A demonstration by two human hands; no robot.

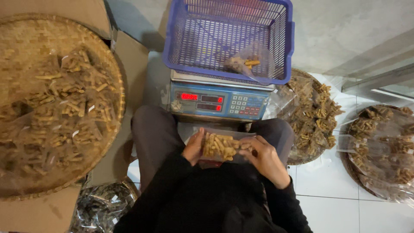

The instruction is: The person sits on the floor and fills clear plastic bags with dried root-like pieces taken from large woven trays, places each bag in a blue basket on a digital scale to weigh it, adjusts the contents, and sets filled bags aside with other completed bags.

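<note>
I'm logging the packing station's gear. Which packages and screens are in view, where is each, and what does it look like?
Scale screen: front of the scale, below the blue basket; blue panel, red digits.
Clear bag: between left hand and right hand; tan sticks.
Bag in basket: clear, partly filled.
Bagged snacks: left woven tray.

Clear snack bag [224, 146] at centre, second bag [246, 64] in basket at twelve o'clock, red-lit scale displays [202, 101] between them, filled bags [56, 112] heaped at nine, more bags [317, 116] at three
</note>
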